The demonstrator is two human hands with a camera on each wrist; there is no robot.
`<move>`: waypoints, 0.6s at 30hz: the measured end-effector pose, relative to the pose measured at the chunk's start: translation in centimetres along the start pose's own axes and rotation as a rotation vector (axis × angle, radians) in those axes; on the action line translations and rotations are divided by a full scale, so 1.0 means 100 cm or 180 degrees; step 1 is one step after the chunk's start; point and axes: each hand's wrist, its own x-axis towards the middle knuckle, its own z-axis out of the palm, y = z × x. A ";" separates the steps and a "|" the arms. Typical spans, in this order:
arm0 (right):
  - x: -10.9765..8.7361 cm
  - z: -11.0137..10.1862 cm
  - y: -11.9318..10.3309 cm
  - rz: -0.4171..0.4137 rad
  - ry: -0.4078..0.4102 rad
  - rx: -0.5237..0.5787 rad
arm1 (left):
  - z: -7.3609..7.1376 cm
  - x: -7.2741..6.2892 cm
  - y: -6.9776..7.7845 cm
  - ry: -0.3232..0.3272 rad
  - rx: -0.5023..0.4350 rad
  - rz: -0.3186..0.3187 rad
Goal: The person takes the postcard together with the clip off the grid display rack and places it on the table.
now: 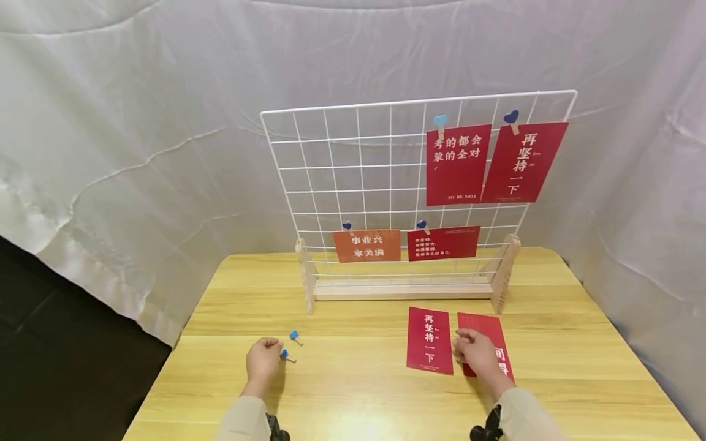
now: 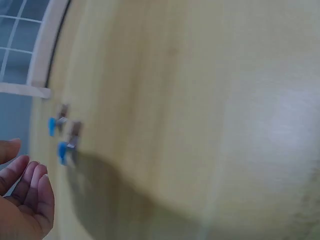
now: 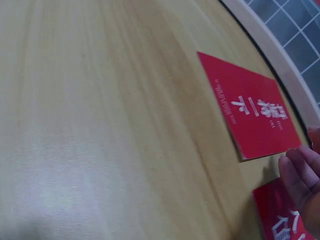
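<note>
My left hand (image 1: 261, 362) hovers just left of two small wooden clips with blue hearts, a nearer clip (image 1: 284, 355) and a farther clip (image 1: 295, 336). Its fingers are loosely bent, with nothing visible between them in the left wrist view. My right hand (image 1: 477, 354) is over a red card (image 1: 485, 324) with white characters and covers its middle; whether it touches the card is unclear. Left of that hand lies another red card (image 1: 429, 340), flat on the table. The right fingers (image 3: 295, 182) are slightly bent and hold nothing visible.
A white wire grid (image 1: 375, 153) stands in a wooden base (image 1: 402, 291) at the table's back. Heart clips hold a red card (image 1: 458, 168), a second red card (image 1: 524, 165), an orange card (image 1: 366, 246) and a small dark-red card (image 1: 444, 244) on it. Pale cloth hangs behind.
</note>
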 end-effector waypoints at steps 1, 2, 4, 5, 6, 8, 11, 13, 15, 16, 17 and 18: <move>0.000 -0.001 -0.003 -0.0018 -0.0001 0.0010 | 0.000 0.001 0.004 0.0014 -0.0026 0.0007; 0.000 -0.002 -0.006 -0.0028 -0.0011 0.0023 | -0.001 0.001 0.009 0.0009 -0.0061 0.0029; 0.001 -0.005 -0.012 -0.0062 -0.0012 0.0022 | -0.002 0.002 0.018 -0.0013 -0.0154 0.0112; 0.001 -0.007 -0.015 -0.0084 -0.0021 0.0035 | -0.001 0.003 0.023 -0.0039 -0.0214 0.0158; 0.001 -0.008 -0.018 -0.0105 -0.0028 0.0034 | -0.001 0.004 0.027 -0.0048 -0.0267 0.0219; 0.002 -0.011 -0.024 -0.0158 -0.0040 0.0059 | 0.001 0.006 0.037 -0.0100 -0.0350 0.0304; 0.004 -0.015 -0.032 -0.0276 -0.0021 0.0070 | 0.003 0.009 0.051 -0.0157 -0.0449 0.0408; 0.005 -0.018 -0.038 -0.0355 -0.0019 0.0066 | 0.004 0.010 0.061 -0.0198 -0.0506 0.0484; 0.007 -0.020 -0.045 -0.0456 -0.0015 -0.0001 | 0.004 0.009 0.072 -0.0247 -0.0574 0.0604; 0.007 -0.022 -0.049 -0.0490 -0.0022 0.0002 | 0.003 0.009 0.078 -0.0268 -0.0614 0.0667; 0.008 -0.023 -0.053 -0.0521 -0.0027 -0.0003 | 0.003 0.009 0.084 -0.0295 -0.0648 0.0728; 0.008 -0.024 -0.058 -0.0556 -0.0017 -0.0028 | 0.002 0.009 0.089 -0.0317 -0.0678 0.0785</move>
